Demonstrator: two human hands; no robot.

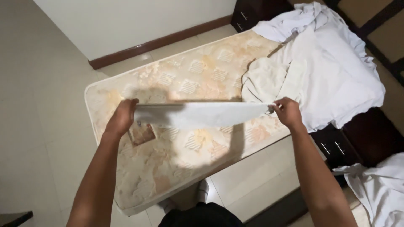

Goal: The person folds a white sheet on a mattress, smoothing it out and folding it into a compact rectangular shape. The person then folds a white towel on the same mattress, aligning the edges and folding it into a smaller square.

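I hold a white cloth stretched flat and taut above a bare patterned mattress. My left hand grips its left end and my right hand grips its right end. The cloth casts a shadow on the mattress below. A small brown patch shows on the mattress just under my left hand.
A heap of white sheets covers the far right end of the mattress. Dark wooden drawers stand at the right, with more white cloth beside them. Another dark cabinet sits by the wall. The floor is pale tile.
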